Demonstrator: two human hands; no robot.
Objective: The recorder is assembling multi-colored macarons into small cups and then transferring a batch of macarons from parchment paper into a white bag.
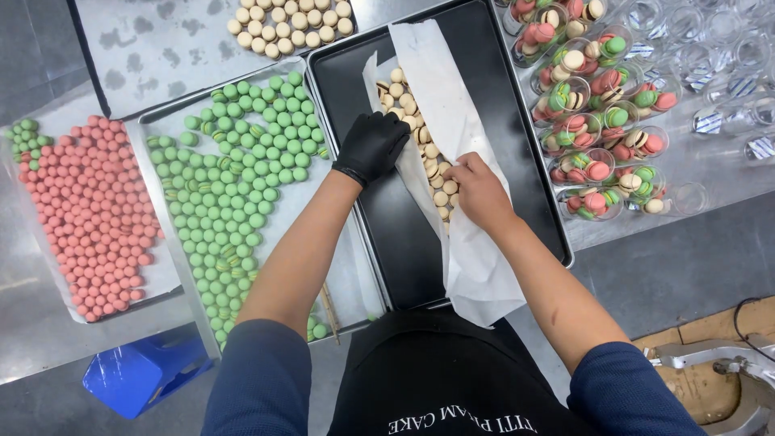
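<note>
My left hand (371,145), in a black glove, presses on the left fold of a white parchment sheet (460,242) lying on a black baking tray (387,234). My bare right hand (478,192) pinches the sheet's right fold beside a row of beige macarons (416,121) gathered in the crease. The sheet hangs over the tray's near edge towards my dark apron.
Left of the black tray lie green macarons (234,178) on a lined tray and pink macarons (93,214) on paper. More beige macarons (286,24) sit at the top. Clear cups of mixed macarons (601,121) stand right, empty cups (726,64) beyond. A blue stool (141,375) stands below.
</note>
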